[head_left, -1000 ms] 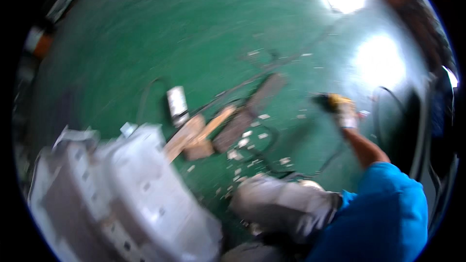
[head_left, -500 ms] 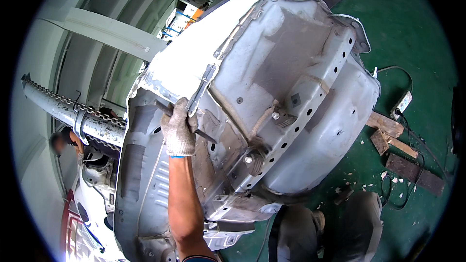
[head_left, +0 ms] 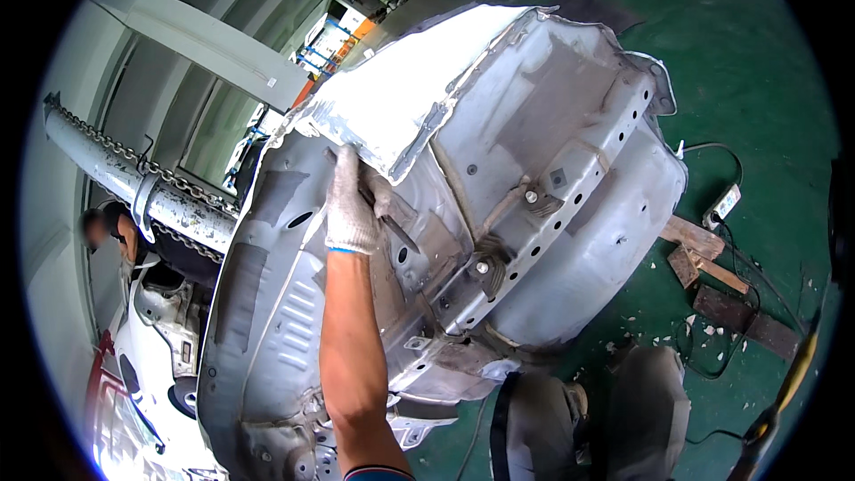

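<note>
My left hand [head_left: 350,205], in a whitish knit work glove, is closed around a short dark metal bar [head_left: 403,236]. The bar slants across the hand, with its lower end sticking out to the right and its upper end by the fingertips. The hand rests close to the bare grey inner panel of a cut car body section [head_left: 280,303], just below the torn edge of its white outer panel [head_left: 383,116]. My right hand is out of view. A long thin yellow and dark thing [head_left: 788,379] shows at the lower right rim; its kind is unclear.
Left, a grey pole [head_left: 191,223] carries a chain [head_left: 160,184]; a person [head_left: 120,232] bends over a white car part. Right, wood blocks [head_left: 739,316], a power strip [head_left: 723,205] and cables lie on the green floor. A perforated rail [head_left: 579,187] crosses the body section.
My left hand has shifted slightly right and up with the bar, which now slants more steeply. The view has shifted a little. The yellow and dark thing has come in at the right.
</note>
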Available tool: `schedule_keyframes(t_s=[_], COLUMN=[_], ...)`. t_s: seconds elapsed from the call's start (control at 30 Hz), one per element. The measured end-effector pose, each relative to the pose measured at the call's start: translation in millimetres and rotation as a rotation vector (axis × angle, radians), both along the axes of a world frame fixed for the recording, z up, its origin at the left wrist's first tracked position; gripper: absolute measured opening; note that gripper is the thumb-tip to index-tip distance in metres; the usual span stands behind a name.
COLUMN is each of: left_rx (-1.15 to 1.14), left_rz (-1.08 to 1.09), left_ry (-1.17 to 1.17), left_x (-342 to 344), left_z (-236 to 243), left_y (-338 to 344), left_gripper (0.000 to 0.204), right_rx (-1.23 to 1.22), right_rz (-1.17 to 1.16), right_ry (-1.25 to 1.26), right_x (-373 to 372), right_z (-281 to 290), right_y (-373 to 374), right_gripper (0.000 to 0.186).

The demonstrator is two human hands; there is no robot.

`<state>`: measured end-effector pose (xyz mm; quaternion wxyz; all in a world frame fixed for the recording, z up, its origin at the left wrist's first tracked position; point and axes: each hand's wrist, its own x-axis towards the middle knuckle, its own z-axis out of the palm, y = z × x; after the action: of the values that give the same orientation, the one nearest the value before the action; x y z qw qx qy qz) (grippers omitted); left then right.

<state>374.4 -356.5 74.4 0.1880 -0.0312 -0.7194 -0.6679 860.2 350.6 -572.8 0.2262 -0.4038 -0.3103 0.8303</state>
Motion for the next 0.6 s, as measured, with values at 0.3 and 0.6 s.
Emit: schedule_keyframes(t_s=[0.3,0.6], left_rx=[-0.237,-0.221], left_rz=[0.211,0.137], left_ry=[0.063,-0.002], left_x=[-16,-20], left_z=[44,42], left_y=[-5,-15], left_gripper=[0.031,0.030], right_rx=[0.623,0.365], right_rz=[0.219,0.560], right_ry=[0.372,0.767], right_x=[-245,-346], right_z=[350,476], right_y=[-101,-242], right_gripper=[0.062,0.088])
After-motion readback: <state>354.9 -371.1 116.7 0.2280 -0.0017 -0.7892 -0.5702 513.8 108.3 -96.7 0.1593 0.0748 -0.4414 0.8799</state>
